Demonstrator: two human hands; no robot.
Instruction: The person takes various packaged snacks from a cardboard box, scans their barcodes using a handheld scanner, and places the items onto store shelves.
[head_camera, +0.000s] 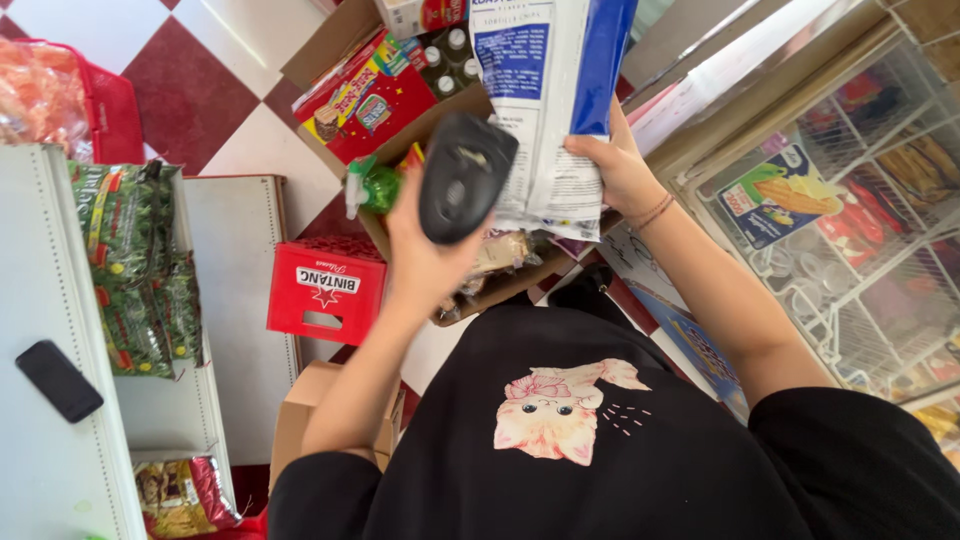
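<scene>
Your left hand (425, 255) closes its grip around a black barcode scanner (463, 177) at frame centre; your right hand (618, 165) clasps a white-and-blue snack bag (545, 90) above it.

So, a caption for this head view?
Left hand holds a black scanner beside the white-and-blue bag held by the right hand.

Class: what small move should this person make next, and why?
Probably tilt the black scanner in the left hand toward the printed back of the white-and-blue bag the right hand holds; the two sit close together.
</scene>
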